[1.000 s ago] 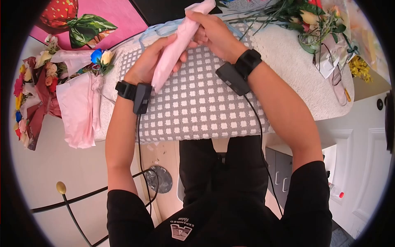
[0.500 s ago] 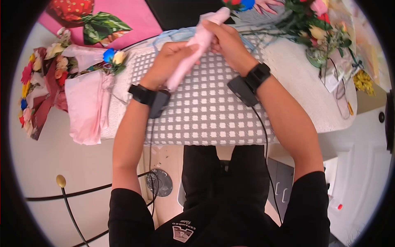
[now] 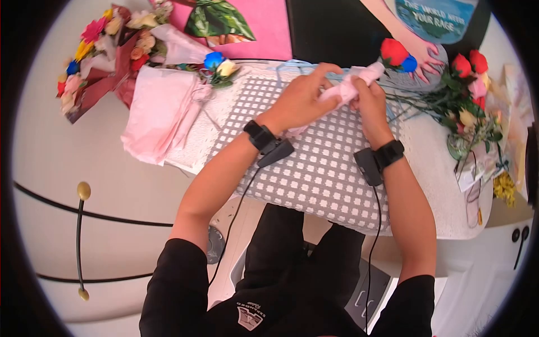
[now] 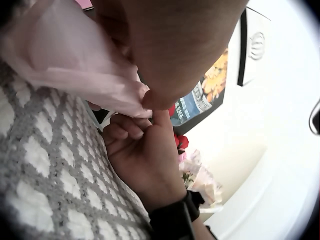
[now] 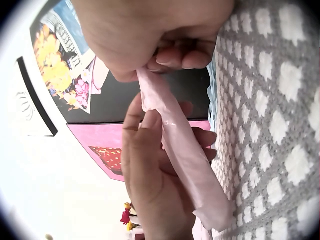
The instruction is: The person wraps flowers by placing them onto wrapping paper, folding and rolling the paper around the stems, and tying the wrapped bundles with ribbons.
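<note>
A narrow roll of pink wrapping paper (image 3: 339, 92) slants between both hands above the checked cloth (image 3: 314, 163). My left hand (image 3: 300, 101) holds its middle; in the right wrist view the thumb lies on the near side and fingertips show behind. At the roll's far end my right hand (image 3: 369, 104) pinches the paper, its thumb on top. The other fingers of that hand are curled, as the right wrist view shows. Just beyond this end appear a red rose (image 3: 394, 51) and a blue rose (image 3: 409, 63). Whatever the roll contains is hidden.
Left on the table lie folded pink paper (image 3: 160, 121) and a wrapped bouquet (image 3: 115, 62). Several stemmed flowers (image 3: 469, 101) rest at the right, near clear wrapping (image 3: 514, 106). Pictures stand along the back. A cable (image 3: 369, 258) hangs from the right wrist camera.
The head view has swung, so the table sits lower and further right in it. Both hands still hold the roll; the left index finger has lifted away from it.
</note>
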Demonstrator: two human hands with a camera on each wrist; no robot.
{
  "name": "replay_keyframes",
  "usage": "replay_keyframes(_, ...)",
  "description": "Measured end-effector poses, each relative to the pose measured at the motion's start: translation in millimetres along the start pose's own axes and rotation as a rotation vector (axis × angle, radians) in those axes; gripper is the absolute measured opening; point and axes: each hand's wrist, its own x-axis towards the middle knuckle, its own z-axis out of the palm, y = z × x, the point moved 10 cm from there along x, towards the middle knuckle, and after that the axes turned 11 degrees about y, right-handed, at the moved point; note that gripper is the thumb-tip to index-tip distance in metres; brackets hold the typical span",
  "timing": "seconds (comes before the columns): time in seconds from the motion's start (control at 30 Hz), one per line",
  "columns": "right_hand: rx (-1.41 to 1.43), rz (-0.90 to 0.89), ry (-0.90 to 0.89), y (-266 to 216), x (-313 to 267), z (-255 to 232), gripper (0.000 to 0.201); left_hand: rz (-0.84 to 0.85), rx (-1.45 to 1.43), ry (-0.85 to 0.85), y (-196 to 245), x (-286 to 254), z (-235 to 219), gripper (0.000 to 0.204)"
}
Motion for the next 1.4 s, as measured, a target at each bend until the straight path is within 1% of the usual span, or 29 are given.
replay_keyframes(0.07,0.055,0.004,-0.012,-0.2,-1.2,2.2,0.021,0.118,0.151,0.032,20.9,-0.9,-3.3,0.039)
replay_keyframes(0.1,0.056,0.006,-0.030,-0.4,-2.8,5.8,0.021,0.111,0.161,0.046,22.3,-3.6,-4.8,0.039)
replay_keyframes(0.17,0.067,-0.001,-0.031,-3.4,-5.7,7.7,0.021,0.170,0.213,0.106,32.9,-10.1,-9.7,0.039)
replay_keyframes(0.23,0.071,-0.012,-0.046,-8.4,-11.3,13.9,0.020,0.162,0.237,0.137,42.9,-17.2,-14.5,0.042)
replay_keyframes(0.33,0.046,-0.020,-0.004,-10.8,-17.3,16.1,0.020,0.120,0.264,0.154,48.3,-23.6,-18.1,0.043)
replay_keyframes(0.4,0.059,-0.050,-0.108,-11.1,-21.0,24.3,0.023,0.140,0.343,0.186,54.3,-28.3,-22.9,0.038)
replay_keyframes(0.43,0.061,-0.050,-0.110,-11.9,-23.2,24.2,0.023,0.140,0.346,0.187,55.1,-29.8,-26.3,0.038)
replay_keyframes(0.5,0.025,-0.060,-0.236,-15.9,-33.7,40.5,0.027,0.242,0.354,0.233,64.2,-33.1,-44.0,0.032)
replay_keyframes(0.53,0.009,-0.087,-0.295,-19.5,-39.0,48.8,0.032,0.202,0.379,0.243,57.6,-33.8,-57.5,0.029)
replay_keyframes(0.57,0.012,-0.091,-0.291,-21.5,-40.5,50.2,0.032,0.164,0.403,0.247,48.3,-35.3,-73.6,0.026)
replay_keyframes(0.63,-0.045,-0.074,-0.335,-18.1,-46.0,55.6,0.033,0.131,0.500,0.357,27.0,-40.1,-123.2,0.025)
replay_keyframes(0.7,-0.027,-0.065,-0.302,-19.8,-45.4,51.8,0.034,-0.084,0.426,0.438,17.3,-50.9,-173.9,0.028)
replay_keyframes(0.77,-0.075,-0.055,-0.231,-20.5,-40.4,43.6,0.033,-0.017,0.516,0.569,3.0,-64.5,-223.8,0.029)
replay_keyframes(0.8,-0.068,-0.055,-0.228,-20.6,-37.3,42.3,0.033,-0.013,0.520,0.564,-3.0,-69.3,-239.7,0.029)
replay_keyframes(0.87,0.051,-0.025,-0.244,-17.0,-33.3,40.8,0.034,-0.154,0.747,0.573,-26.0,-85.5,-271.4,0.032)
replay_keyframes(0.9,0.050,-0.018,-0.241,-17.2,-32.7,39.6,0.034,-0.159,0.746,0.566,-42.5,-94.5,-282.0,0.032)
replay_keyframes(0.93,0.146,-0.003,-0.239,-22.6,-32.1,38.7,0.035,-0.183,0.838,0.514,-65.8,-103.3,-287.8,0.034)
replay_keyframes(0.97,0.240,0.008,-0.238,-28.3,-30.7,37.9,0.036,-0.204,0.925,0.463,-83.2,-110.5,-290.2,0.035)
replay_keyframes(1.0,0.256,0.045,-0.215,-29.0,-28.6,36.3,0.045,-0.329,1.001,0.352,-98.5,-117.4,-284.5,0.039)
replay_keyframes(1.03,0.245,0.041,-0.212,-32.5,-29.0,35.0,0.045,-0.330,0.989,0.354,-101.9,-119.4,-280.2,0.039)
replay_keyframes(1.1,0.557,0.203,-0.247,-33.4,-32.2,36.4,0.053,-0.440,0.972,0.301,-116.5,-125.2,-271.4,0.040)
replay_keyframes(1.13,0.508,0.143,-0.254,-37.3,-30.1,34.9,0.060,-0.374,0.971,0.310,-97.7,-118.4,-262.0,0.036)
replay_keyframes(1.17,0.503,0.149,-0.250,-36.2,-30.3,34.1,0.060,-0.380,0.966,0.304,-95.9,-114.1,-255.8,0.036)
replay_keyframes(1.23,0.520,0.053,-0.276,-48.3,-31.0,35.1,0.061,0.342,1.208,0.600,-16.4,-99.7,-231.4,0.029)
replay_keyframes(1.27,0.521,0.031,-0.250,-52.2,-30.2,33.6,0.063,0.337,1.200,0.602,-9.8,-93.0,-221.8,0.029)
replay_keyframes(1.3,0.511,0.032,-0.248,-54.9,-29.3,33.0,0.063,0.266,0.939,0.557,2.8,-80.1,-207.0,0.026)
replay_keyframes(1.33,0.481,-0.066,-0.218,-65.2,-28.7,27.9,0.063,0.194,0.676,0.507,10.4,-69.2,-188.9,0.023)
replay_keyframes(1.37,0.448,-0.162,-0.191,-74.6,-29.9,23.7,0.063,0.035,0.431,0.371,-0.6,-59.7,-163.0,0.023)
replay_keyframes(1.4,0.432,-0.154,-0.193,-75.6,-31.0,23.7,0.063,-0.120,0.182,0.235,-9.6,-54.7,-131.9,0.023)
